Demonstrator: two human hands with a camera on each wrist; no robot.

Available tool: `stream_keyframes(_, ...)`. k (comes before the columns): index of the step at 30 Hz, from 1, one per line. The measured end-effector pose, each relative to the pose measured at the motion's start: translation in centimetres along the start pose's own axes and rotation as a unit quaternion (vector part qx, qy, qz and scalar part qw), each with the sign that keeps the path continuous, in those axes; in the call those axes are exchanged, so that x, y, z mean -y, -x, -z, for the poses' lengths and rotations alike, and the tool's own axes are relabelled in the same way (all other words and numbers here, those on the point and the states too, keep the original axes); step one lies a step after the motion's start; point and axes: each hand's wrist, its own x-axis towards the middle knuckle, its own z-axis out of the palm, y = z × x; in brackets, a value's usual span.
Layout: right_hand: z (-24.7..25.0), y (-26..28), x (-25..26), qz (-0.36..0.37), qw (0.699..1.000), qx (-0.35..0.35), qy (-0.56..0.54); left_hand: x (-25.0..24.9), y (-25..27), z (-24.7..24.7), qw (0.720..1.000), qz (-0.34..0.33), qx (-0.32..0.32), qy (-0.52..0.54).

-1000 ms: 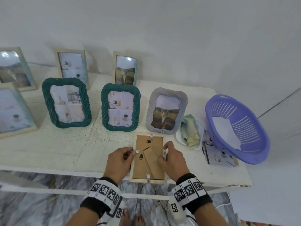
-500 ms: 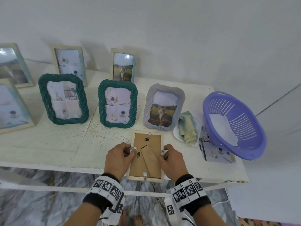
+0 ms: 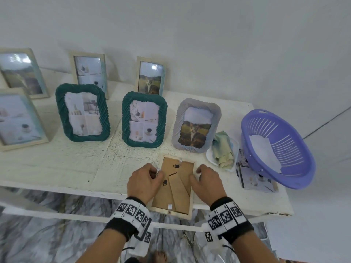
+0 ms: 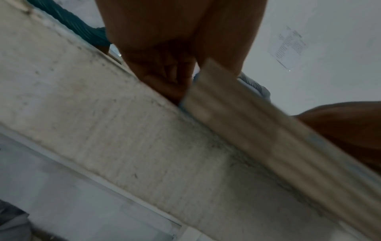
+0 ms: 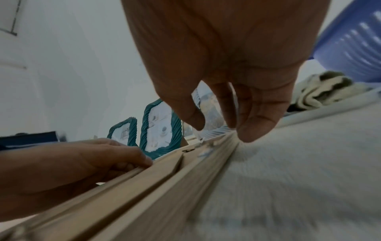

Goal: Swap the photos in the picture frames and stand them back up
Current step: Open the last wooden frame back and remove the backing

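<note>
A light wooden picture frame (image 3: 163,198) lies face down at the table's front edge, brown backing and folded stand up, its near end over the edge. My left hand (image 3: 156,172) is at its left side, fingers curled and pinching a small metal tab on that edge. The left wrist view shows those curled fingers (image 4: 164,78) against the frame's side (image 4: 257,130). My right hand (image 3: 197,175) rests on the right side, thumb on the backing. Seen from the right wrist, its fingers (image 5: 253,127) hang nearly straight and touch the frame's rim (image 5: 144,187).
Two green frames (image 3: 83,112) (image 3: 144,119) and a grey frame (image 3: 196,128) stand just behind. More wooden frames (image 3: 90,73) (image 3: 151,76) lean on the wall. At the right are a cloth in a white tray (image 3: 223,149), a purple basket (image 3: 284,168) and a loose photo (image 3: 254,181).
Both hands have stayed at the frame's sides. The right hand's fingers have shifted a little along the right edge. The frame has hardly moved.
</note>
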Motion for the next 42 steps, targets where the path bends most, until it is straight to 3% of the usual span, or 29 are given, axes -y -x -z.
stream_keyframes(3, 0.4, -2.0, 1.1, 0.034, 0.998, -0.037, 0.039, 0.1, -0.2, 0.3, 1.0, -0.014, 0.013, 0.006)
stream_keyframes(14, -1.0, -5.6, 3.2, 0.053, 0.984, 0.007, 0.173, 1.1, 0.0, 0.4, 0.999, -0.036, 0.0, 0.024)
stream_keyframes(19, -1.0, -5.8, 3.1, 0.116, 0.962, 0.01, 0.249, 1.1, 0.0, 0.3, 0.999, -0.034, 0.002, 0.015)
stream_keyframes(27, -0.3, -6.2, 2.2, 0.128, 0.973, 0.011, 0.191, 1.2, 0.2, 0.4, 0.999, -0.039, 0.006, 0.011)
stream_keyframes(33, -0.5, -3.2, 1.3, 0.153, 0.985, -0.022, 0.082, 1.5, 0.2, 0.4, 0.999, -0.03, 0.009, 0.036)
stream_keyframes(37, -1.0, 1.7, 1.1, 0.195, 0.974, -0.095, 0.067, 1.5, 0.1, 0.6, 0.998, -0.032, 0.019, 0.044)
stream_keyframes(42, -3.0, 7.3, 0.1, 0.231, 0.966, -0.069, 0.097, 1.7, 0.0, 0.7, 0.998, -0.036, 0.025, 0.049)
